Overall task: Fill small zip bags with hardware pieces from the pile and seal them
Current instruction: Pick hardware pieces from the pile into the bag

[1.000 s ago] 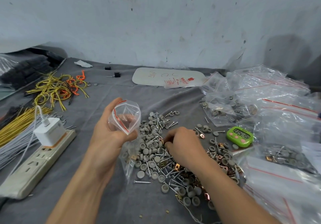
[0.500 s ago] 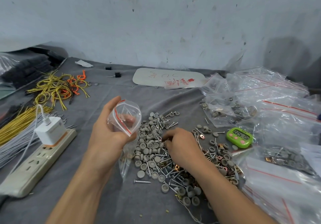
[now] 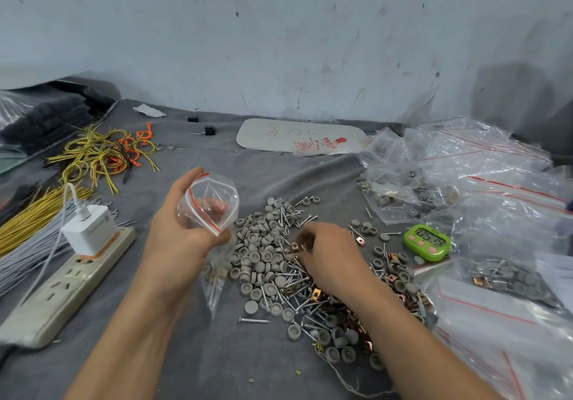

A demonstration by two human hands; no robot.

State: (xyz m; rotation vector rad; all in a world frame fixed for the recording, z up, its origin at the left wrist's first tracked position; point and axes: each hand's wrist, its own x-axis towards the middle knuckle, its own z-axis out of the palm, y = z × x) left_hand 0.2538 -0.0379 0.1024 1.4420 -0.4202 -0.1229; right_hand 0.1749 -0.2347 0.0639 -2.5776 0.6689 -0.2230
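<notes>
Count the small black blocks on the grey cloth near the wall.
2. One black block lies by the far edge of the cloth; the other sits nearer, just left of the white card. More may be hidden under the wires or bags.

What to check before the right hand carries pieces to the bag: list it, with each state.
1. Bag mouth spread: ok, the left hand holds the zip bag with its red-striped mouth wide open.
2. Bag partly filled: ok, some hardware lies in its bottom.
3. Right hand on the pile: ok, fingers curled down among the pieces.
4. Pieces pinched: cannot tell, what the fingers hold does not show.
5. Way to the mouth: ok, nothing between pile and bag.
</notes>
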